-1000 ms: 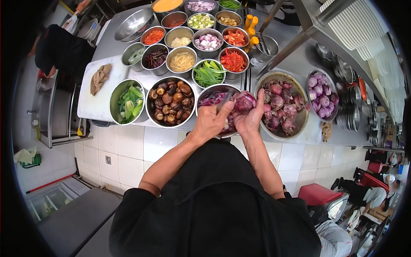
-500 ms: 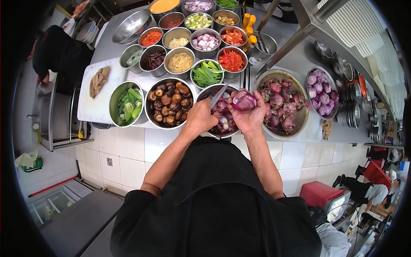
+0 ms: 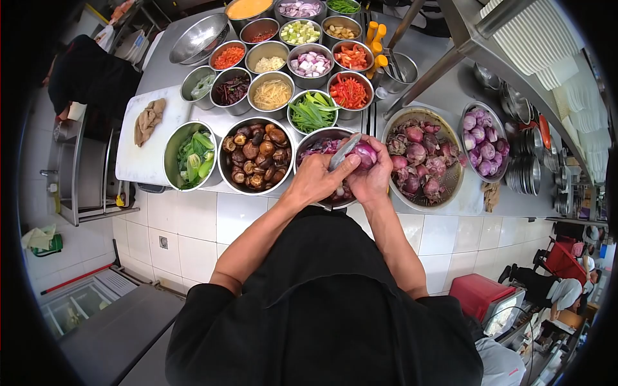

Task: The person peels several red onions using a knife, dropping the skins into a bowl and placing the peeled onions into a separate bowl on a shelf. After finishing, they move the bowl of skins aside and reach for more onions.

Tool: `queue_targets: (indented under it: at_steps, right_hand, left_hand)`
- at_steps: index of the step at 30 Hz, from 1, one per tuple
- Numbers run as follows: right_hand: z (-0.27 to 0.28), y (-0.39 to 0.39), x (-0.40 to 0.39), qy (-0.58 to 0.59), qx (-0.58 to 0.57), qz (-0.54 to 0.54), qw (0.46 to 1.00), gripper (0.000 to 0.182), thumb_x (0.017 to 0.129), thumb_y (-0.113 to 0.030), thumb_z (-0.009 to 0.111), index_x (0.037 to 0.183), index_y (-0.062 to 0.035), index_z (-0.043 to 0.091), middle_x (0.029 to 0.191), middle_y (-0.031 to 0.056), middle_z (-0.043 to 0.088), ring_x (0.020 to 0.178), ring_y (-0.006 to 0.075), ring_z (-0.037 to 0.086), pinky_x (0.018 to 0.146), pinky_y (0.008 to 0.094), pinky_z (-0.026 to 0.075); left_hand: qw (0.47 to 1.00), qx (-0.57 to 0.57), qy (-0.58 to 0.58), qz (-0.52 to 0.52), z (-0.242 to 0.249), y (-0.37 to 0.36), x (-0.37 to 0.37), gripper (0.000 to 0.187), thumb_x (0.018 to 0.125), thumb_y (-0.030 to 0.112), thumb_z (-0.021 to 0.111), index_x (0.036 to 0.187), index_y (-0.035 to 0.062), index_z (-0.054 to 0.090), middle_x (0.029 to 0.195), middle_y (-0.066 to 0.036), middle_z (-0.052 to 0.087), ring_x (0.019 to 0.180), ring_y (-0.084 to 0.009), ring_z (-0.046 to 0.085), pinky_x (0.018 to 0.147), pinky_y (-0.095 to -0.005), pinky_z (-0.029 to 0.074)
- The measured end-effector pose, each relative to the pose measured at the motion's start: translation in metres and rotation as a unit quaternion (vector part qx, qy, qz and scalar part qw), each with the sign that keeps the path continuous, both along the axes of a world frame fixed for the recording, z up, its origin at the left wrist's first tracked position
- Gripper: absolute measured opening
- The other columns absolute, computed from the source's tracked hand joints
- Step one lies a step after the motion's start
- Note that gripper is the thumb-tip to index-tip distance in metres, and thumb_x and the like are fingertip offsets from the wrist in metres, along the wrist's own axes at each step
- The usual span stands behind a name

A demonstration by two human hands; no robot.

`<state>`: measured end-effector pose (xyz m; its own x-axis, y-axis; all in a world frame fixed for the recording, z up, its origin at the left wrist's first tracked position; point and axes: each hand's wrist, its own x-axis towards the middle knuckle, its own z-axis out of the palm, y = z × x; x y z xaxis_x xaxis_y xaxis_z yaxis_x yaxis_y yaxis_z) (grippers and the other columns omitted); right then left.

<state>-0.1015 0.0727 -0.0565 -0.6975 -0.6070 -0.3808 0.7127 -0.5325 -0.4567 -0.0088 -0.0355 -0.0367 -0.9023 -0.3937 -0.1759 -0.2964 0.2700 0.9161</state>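
Observation:
My left hand (image 3: pixel 314 178) is closed around a knife (image 3: pixel 344 153), its blade angled up and to the right against a red onion (image 3: pixel 365 156). My right hand (image 3: pixel 376 178) cups that onion from below and from the right, fingers curled about it. Both hands are together above a steel pot (image 3: pixel 299 149) with purple onion skins and pieces in it; part of its contents is hidden by the hands. Just right of my hands, a perforated colander (image 3: pixel 458 186) holds several unpeeled red onions (image 3: pixel 417 153). Farther right stands a bowl of peeled onions (image 3: pixel 484 138).
Left of the pot are brown mushrooms (image 3: pixel 254 154) and green vegetables (image 3: pixel 193 157) in steel pots. Several containers of cut vegetables fill the counter behind. A white board (image 3: pixel 129 157) carries a cloth (image 3: pixel 149 122). A shelf post (image 3: pixel 428 80) rises at the right.
My left hand has brought the knife right and up against the onion. My right hand has turned and closed more around the onion, drawing it slightly toward the knife.

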Motion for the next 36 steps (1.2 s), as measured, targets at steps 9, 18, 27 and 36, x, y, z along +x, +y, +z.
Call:
queue_targets:
  at_steps: [9,18,27,36]
  right_hand:
    - [0.0,-0.006,0.004,0.089,0.024,0.006,0.996,0.032,0.096,-0.032,0.048,0.105,-0.0038,0.06,0.095,0.0103,0.065,0.093,0.021,0.062,0.086,0.0365,0.05]
    - [-0.005,-0.009,0.005,0.124,0.11,0.008,0.986,0.049,0.095,-0.053,0.051,0.096,-0.0051,0.058,0.086,0.0063,0.064,0.08,0.0148,0.063,0.075,0.0294,0.053]
    - [0.019,-0.01,0.004,0.024,0.143,0.035,0.989,0.069,0.085,-0.073,0.047,0.101,-0.0058,0.053,0.085,0.0091,0.064,0.069,0.0187,0.064,0.063,0.0312,0.056]
    - [0.026,0.004,-0.001,-0.023,0.03,0.02,0.999,0.027,0.087,-0.029,0.059,0.101,-0.006,0.06,0.093,0.0134,0.065,0.08,0.0289,0.065,0.07,0.0411,0.056]
  left_hand:
    - [1.0,0.016,0.002,0.013,0.004,-0.002,0.001,0.072,0.093,0.059,0.052,0.06,-0.005,0.062,0.043,-0.013,0.049,0.042,-0.0201,0.049,0.045,-0.0381,0.04]
    - [0.996,-0.053,0.042,0.055,0.004,0.008,0.002,0.065,0.095,0.051,0.051,0.064,-0.0046,0.064,0.047,-0.02,0.052,0.044,-0.0313,0.056,0.046,-0.0417,0.043]
    - [0.983,-0.117,0.143,-0.022,-0.001,0.029,0.01,0.049,0.092,0.04,0.061,0.071,-0.0042,0.065,0.049,-0.021,0.051,0.043,-0.031,0.056,0.045,-0.0387,0.043]
    - [0.983,-0.109,0.148,-0.025,0.004,0.027,0.017,0.043,0.091,0.037,0.064,0.077,-0.0035,0.068,0.051,-0.02,0.054,0.045,-0.0296,0.059,0.045,-0.0371,0.043]
